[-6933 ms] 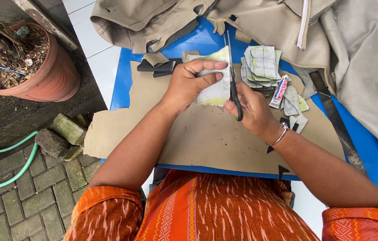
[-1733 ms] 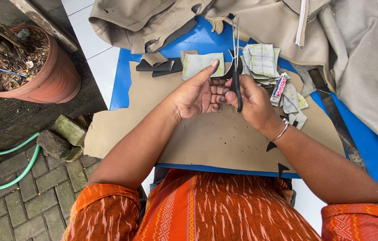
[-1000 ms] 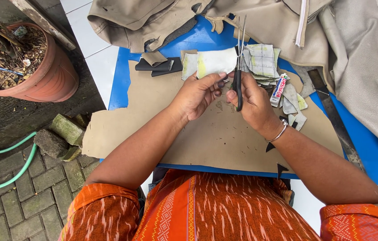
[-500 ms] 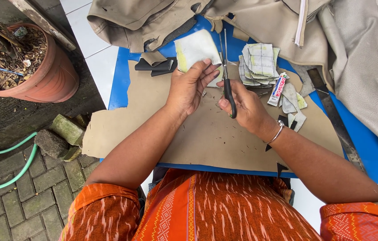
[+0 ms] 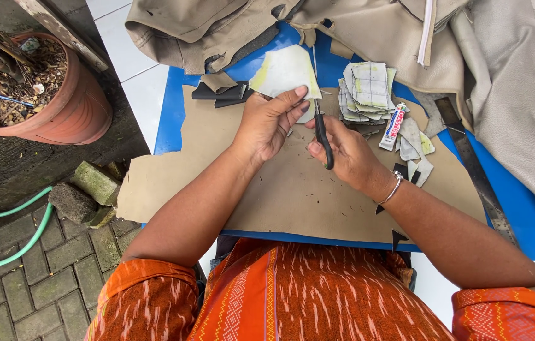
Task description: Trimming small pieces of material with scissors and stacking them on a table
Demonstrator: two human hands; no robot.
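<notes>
Up near the far edge of the brown paper [image 5: 293,196], a pale patch [image 5: 283,71] with a yellowish edge is pinched between the thumb and fingertips of the left hand [image 5: 267,123]. That hand is raised off the paper, wrist bent slightly, fingers curled around the patch's near edge, the forearm running back toward the body at a slant. Just beside it, the right hand [image 5: 343,151] grips black-handled scissors [image 5: 321,120], fingers closed through the loops, blades pointing away from the body and running along the patch's right edge; whether the blades are parted I cannot tell. A bracelet [image 5: 390,191] sits at the right wrist. Both hands are nearly touching at the knuckles. To the right lies a stack of cut pieces [image 5: 367,91], with a small tube [image 5: 392,126] near it. The paper rests on a blue board [image 5: 173,107], beige cloth [image 5: 520,95] heaped beyond. A metal ruler [image 5: 477,180] lies at the right. A clay pot [image 5: 59,107] stands far left.
</notes>
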